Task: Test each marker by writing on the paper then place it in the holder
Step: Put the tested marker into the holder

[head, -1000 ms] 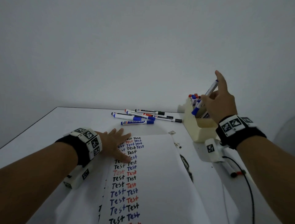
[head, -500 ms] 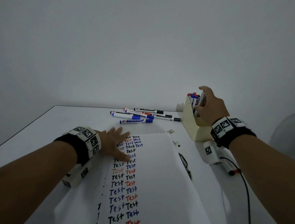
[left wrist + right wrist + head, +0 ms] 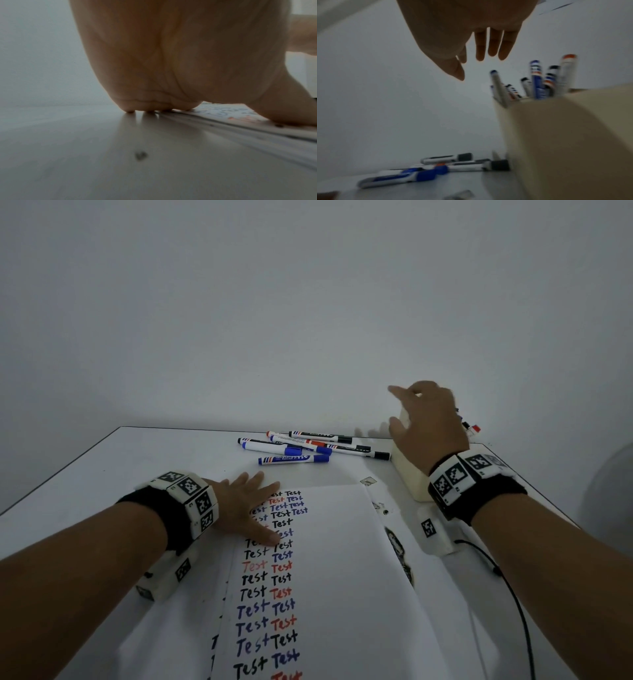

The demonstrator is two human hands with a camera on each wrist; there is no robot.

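Holder (image 3: 565,135) below empty right grip (image 3: 471,44)

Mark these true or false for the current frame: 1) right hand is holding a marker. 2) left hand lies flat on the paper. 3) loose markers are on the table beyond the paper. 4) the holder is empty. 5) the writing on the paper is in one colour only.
1) False. The right hand is open and empty, fingers straight, beside the holder.
2) True. The left hand rests flat, fingers spread, on the top left of the paper.
3) True. Several loose markers lie on the table past the paper's far edge.
4) False. The holder has several markers standing in it.
5) False. "Test" appears in black, blue and red.
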